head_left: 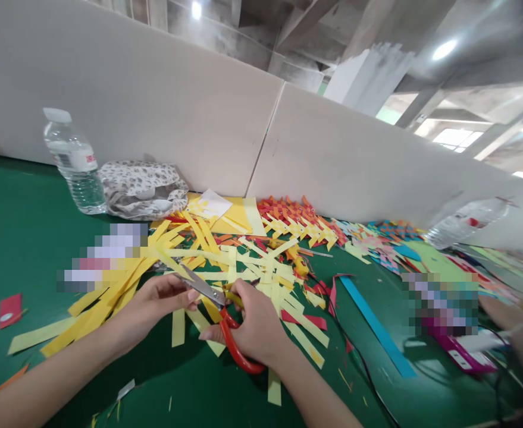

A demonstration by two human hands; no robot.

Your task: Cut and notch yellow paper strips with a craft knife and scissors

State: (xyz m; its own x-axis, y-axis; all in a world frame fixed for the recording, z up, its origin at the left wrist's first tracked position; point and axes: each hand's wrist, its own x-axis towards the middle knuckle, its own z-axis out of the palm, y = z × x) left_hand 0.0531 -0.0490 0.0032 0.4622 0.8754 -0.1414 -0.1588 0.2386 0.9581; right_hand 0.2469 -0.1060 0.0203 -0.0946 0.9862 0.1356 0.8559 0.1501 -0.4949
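My right hand (254, 324) is wrapped round the red handles of a pair of scissors (237, 345). The scissors' metal blades (203, 285) point up and left, towards my left hand (167, 297). That hand is closed, thumb and fingertips together beside the blade tips. A pale yellow paper strip (174, 263) runs down to its fingers; its end is hidden there. Something yellow (234, 299) shows by my right fingers, too covered to name. Under and beyond both hands lies a heap of pale yellow strips (270, 273), with deeper yellow strips (118, 291) at the left.
A water bottle (76, 163) and a patterned cloth bundle (143, 187) stand against the white partition (190, 107). Folded orange and red paper pieces (288, 211) lie behind the heap. At right are a blue strip (377, 327), a black cable (354, 351), a magenta device (460, 351) and another person's blurred hand (506, 315).
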